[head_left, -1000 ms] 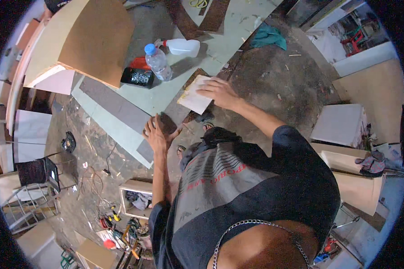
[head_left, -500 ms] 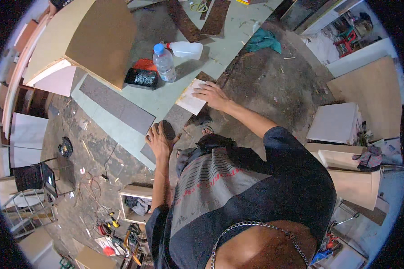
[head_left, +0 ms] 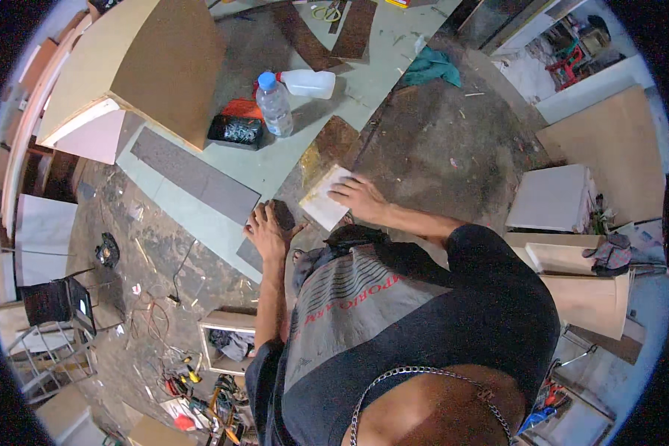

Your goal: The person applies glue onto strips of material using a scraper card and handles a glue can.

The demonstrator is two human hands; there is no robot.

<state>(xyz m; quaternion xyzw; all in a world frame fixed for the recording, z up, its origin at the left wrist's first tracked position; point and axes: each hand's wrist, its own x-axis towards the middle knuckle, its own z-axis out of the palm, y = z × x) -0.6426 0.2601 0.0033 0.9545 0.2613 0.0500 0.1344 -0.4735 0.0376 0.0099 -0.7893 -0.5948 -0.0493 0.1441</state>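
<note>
A dark brown laminate-like strip [head_left: 333, 140] lies along the near edge of the worktable, with a yellowish smear on it. My right hand [head_left: 360, 199] is closed on a flat cream-white rectangular piece [head_left: 327, 199], fingers over its top and thumb hidden. That piece is tilted at the table's near edge, beside the strip. My left hand [head_left: 269, 230] rests on the strip's left end, fingers spread and thumb apart. Between its thumb and fingers shows a dark patch; whether it is shadow or a thing, I cannot tell.
A black tub [head_left: 236, 131], a clear bottle with a blue cap [head_left: 275, 111] and a white bottle with a red cap [head_left: 308, 83] are on the table. A grey-brown strip [head_left: 193, 171] lies left. A large wooden box [head_left: 163, 67] stands behind it. Tools [head_left: 189, 386] litter the floor.
My right hand has drawn the cream-white piece toward me, off the strip's middle, uncovering the yellowish smear. My left hand has stayed nearly in place.
</note>
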